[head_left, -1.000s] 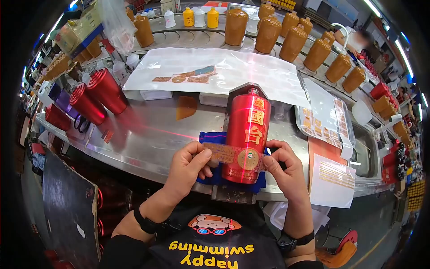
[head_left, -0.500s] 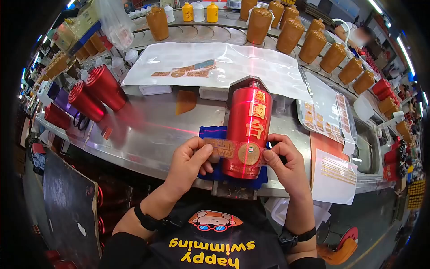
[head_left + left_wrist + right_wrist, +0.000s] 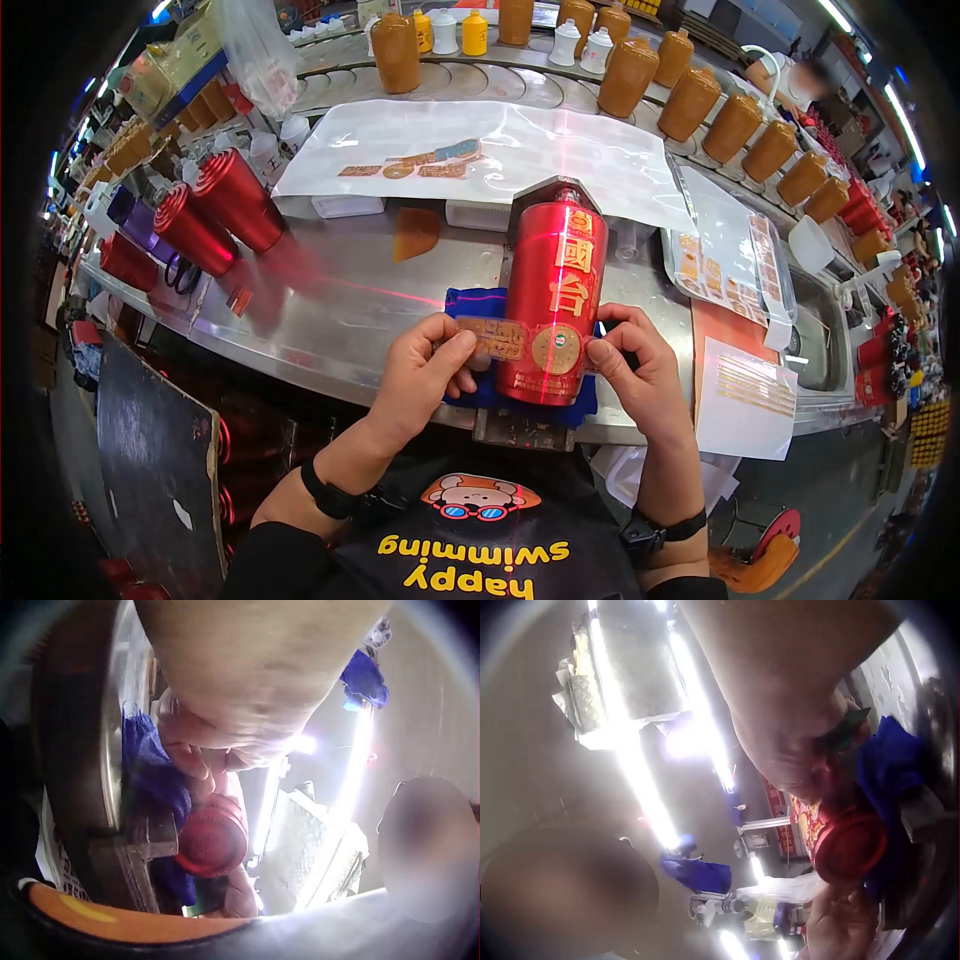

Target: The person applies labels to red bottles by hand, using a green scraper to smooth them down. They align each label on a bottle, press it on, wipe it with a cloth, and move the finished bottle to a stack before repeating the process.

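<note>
A red bottle (image 3: 535,255) with gold characters lies in front of the person on a blue cloth (image 3: 470,300), its neck end against a dark angular plate. Across its lower part runs a clear decal strip with gold print (image 3: 492,339), whose round gold emblem overlaps the bottle. The left hand (image 3: 420,375) pinches the strip's left end between thumb and fingers, off the bottle's side. At the right side, the right hand (image 3: 640,375) pinches the other end close to the bottle. A green piece (image 3: 847,729) shows by the right fingers in the right wrist view.
Red bottles (image 3: 235,200) stand at the left. Behind, a white sheet (image 3: 540,150) bears more decals; brown bottles (image 3: 690,100) line a curved conveyor. To the right are a decal tray (image 3: 715,270), a paper with gold strips (image 3: 745,400) and a sink (image 3: 820,345).
Brown bottles on the conveyor have travelled to the right. Both hands keep their pinch on the decal strip, which has tilted only slightly against the red bottle.
</note>
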`<state>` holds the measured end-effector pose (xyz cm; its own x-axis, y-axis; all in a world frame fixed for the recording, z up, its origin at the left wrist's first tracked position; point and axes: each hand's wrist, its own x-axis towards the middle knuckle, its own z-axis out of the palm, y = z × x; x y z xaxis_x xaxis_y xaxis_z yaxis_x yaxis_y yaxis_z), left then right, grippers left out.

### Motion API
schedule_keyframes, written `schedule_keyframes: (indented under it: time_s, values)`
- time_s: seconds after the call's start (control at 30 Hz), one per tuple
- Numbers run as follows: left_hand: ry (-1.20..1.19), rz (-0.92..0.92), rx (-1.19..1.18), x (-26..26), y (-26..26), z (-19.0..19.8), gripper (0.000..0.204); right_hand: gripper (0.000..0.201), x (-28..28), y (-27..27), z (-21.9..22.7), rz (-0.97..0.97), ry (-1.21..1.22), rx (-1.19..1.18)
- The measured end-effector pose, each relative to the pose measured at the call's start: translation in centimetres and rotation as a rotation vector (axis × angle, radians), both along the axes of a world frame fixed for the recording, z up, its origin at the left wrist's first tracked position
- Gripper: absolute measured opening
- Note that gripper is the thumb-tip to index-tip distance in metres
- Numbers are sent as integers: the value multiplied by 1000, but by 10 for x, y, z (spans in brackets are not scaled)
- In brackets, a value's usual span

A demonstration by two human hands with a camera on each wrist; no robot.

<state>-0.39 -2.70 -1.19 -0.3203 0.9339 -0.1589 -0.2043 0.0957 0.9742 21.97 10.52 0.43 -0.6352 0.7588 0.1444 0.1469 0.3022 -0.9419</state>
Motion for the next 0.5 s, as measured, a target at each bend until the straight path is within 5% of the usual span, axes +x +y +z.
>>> schedule_keyframes:
  time_s: [0.4, 0.5]
  values:
    - [84, 28, -9, -5, 0, -2, 20, 22, 0, 2, 0, -15, 22, -77]
    - [273, 146, 155, -11, 7, -11, 42, 22, 0, 3, -4, -8, 48, -71]
